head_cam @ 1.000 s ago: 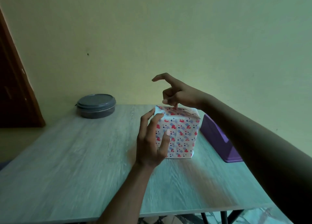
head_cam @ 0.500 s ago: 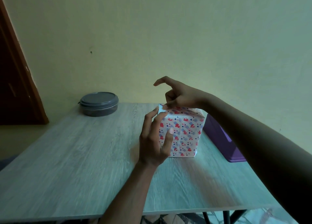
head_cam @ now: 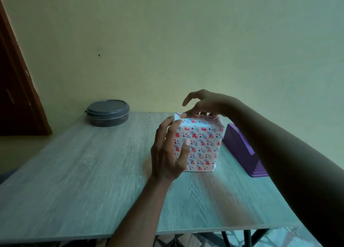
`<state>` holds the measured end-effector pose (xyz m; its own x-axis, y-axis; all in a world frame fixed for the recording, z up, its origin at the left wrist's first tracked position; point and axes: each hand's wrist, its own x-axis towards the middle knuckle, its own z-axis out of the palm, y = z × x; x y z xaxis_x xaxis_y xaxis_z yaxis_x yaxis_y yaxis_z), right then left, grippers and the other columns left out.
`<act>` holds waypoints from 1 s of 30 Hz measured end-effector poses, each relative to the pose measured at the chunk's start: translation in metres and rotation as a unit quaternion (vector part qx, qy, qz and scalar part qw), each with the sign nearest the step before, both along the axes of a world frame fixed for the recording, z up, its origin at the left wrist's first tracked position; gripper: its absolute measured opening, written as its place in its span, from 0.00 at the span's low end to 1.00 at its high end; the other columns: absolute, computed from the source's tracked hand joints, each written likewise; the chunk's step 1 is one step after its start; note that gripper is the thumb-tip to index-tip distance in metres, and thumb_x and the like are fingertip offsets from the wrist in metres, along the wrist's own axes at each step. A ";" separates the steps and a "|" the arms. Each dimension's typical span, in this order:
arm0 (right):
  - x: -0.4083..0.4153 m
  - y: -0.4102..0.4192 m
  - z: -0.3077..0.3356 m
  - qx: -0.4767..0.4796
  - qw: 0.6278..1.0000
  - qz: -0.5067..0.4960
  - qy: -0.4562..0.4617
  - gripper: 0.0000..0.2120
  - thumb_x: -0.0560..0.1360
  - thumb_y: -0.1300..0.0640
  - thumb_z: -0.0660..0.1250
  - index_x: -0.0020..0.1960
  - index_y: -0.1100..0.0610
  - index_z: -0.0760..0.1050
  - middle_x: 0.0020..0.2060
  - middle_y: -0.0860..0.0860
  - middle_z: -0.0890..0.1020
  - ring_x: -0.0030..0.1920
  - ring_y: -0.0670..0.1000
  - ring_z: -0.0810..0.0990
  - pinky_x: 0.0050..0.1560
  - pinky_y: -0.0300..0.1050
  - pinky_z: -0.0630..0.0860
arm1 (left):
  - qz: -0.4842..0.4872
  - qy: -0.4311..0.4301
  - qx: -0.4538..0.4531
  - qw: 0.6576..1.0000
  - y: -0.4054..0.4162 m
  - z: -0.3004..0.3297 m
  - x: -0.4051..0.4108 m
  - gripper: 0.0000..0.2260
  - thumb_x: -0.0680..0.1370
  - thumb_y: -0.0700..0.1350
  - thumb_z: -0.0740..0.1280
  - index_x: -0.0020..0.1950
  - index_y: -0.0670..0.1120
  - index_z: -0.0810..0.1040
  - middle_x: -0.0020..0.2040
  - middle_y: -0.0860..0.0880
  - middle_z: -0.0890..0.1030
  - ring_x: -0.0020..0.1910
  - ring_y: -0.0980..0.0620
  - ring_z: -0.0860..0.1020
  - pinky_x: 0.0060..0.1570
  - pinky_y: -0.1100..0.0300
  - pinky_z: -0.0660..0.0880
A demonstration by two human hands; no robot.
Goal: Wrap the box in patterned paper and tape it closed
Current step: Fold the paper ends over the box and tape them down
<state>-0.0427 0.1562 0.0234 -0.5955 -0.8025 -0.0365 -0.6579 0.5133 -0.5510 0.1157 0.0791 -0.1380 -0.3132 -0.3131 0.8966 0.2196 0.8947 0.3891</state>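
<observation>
Fingertips (head_cam: 184, 115) of the right hand (head_cam: 206, 105) are pressed flat on the top fold of the wrapped box (head_cam: 202, 144), index raised, nothing gripped. Left hand (head_cam: 167, 153) is spread loosely against the near-left side, steadying it. Box stands mid-table (head_cam: 74, 172). Top flap should be held down firmly while taped; no tape is seen. Grey lidded tub (head_cam: 108, 112): contents dark, unclear. Purple container (head_cam: 242, 149) beside the box: contents hidden.

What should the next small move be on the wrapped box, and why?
Probably press the top flap flat with the right hand, whose fingertips already rest on the box top, while the left hand steadies the near side. The paper at the top edge still looks raised. No tape is visible.
</observation>
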 end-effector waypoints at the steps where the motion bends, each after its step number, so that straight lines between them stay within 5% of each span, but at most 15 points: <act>1: 0.001 0.000 -0.003 -0.019 1.000 0.003 -0.003 0.22 0.69 0.45 0.82 0.59 0.45 0.80 0.46 0.51 0.85 0.43 0.51 0.82 0.43 0.45 0.80 | 0.009 -0.006 -0.010 1.000 0.000 0.001 0.000 0.25 0.78 0.50 0.64 0.73 0.40 0.73 0.75 0.43 0.71 0.73 0.48 0.71 0.70 0.62 0.67; 5: -0.001 0.005 -0.010 -0.071 0.995 0.009 -0.065 0.13 0.73 0.54 0.78 0.56 0.49 0.82 0.44 0.57 0.83 0.37 0.51 0.76 0.31 0.40 0.70 | 0.037 -0.025 -0.064 0.997 0.001 0.005 -0.001 0.25 0.78 0.50 0.64 0.74 0.42 0.74 0.76 0.45 0.71 0.74 0.45 0.69 0.72 0.48 0.67; 11: -0.002 0.010 -0.005 -0.070 0.994 -0.009 -0.079 0.12 0.74 0.64 0.74 0.55 0.53 0.83 0.43 0.56 0.80 0.43 0.52 0.76 0.37 0.44 0.72 | 0.051 -0.035 -0.045 0.997 0.003 0.002 -0.005 0.22 0.79 0.52 0.61 0.69 0.40 0.76 0.72 0.44 0.75 0.70 0.44 0.72 0.68 0.54 0.70; 15: 0.002 0.011 -0.005 -0.086 0.994 -0.010 -0.070 0.06 0.76 0.58 0.75 0.53 0.57 0.84 0.41 0.55 0.80 0.42 0.52 0.74 0.33 0.41 0.69 | 0.062 -0.039 -0.044 0.996 0.004 0.002 -0.006 0.21 0.80 0.52 0.62 0.69 0.43 0.77 0.73 0.45 0.74 0.69 0.45 0.71 0.65 0.57 0.69; 20: 0.004 0.009 -0.016 -0.103 0.994 -0.026 -0.022 0.12 0.70 0.51 0.81 0.44 0.60 0.86 0.31 0.51 0.79 0.31 0.49 0.73 0.29 0.37 0.68 | 0.056 -0.035 -0.044 0.997 0.005 0.002 -0.004 0.20 0.79 0.50 0.63 0.69 0.43 0.77 0.73 0.46 0.74 0.69 0.45 0.72 0.67 0.57 0.68; 25: 0.005 0.012 -0.018 -0.140 0.990 -0.020 -0.023 0.06 0.73 0.67 0.69 0.44 0.61 0.85 0.31 0.54 0.79 0.36 0.55 0.72 0.32 0.42 0.68 | 0.014 -0.041 -0.026 0.999 0.005 0.002 -0.005 0.21 0.79 0.47 0.66 0.71 0.40 0.74 0.74 0.43 0.71 0.73 0.44 0.70 0.72 0.54 0.68; 27: 0.000 0.019 -0.029 -0.187 0.982 -0.013 0.030 0.10 0.75 0.64 0.65 0.44 0.58 0.85 0.35 0.49 0.84 0.37 0.52 0.78 0.40 0.45 0.75 | -0.007 -0.041 -0.011 0.999 0.006 0.003 -0.004 0.21 0.79 0.45 0.68 0.71 0.40 0.73 0.75 0.43 0.69 0.75 0.47 0.69 0.72 0.53 0.70; 30: -0.006 0.044 -0.051 -0.315 0.949 -0.017 -0.007 0.14 0.83 0.50 0.65 0.51 0.58 0.85 0.43 0.49 0.86 0.45 0.44 0.82 0.51 0.46 0.77 | -0.017 -0.033 0.007 0.999 0.009 0.004 -0.002 0.22 0.79 0.44 0.72 0.71 0.40 0.73 0.77 0.42 0.65 0.77 0.58 0.64 0.69 0.67 0.67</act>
<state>-0.0483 0.2004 -0.0275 -0.6249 -0.6473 0.4364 -0.6373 0.1000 -0.7641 0.1133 0.0883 -0.1345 -0.3823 -0.3139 0.8691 0.2234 0.8813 0.4165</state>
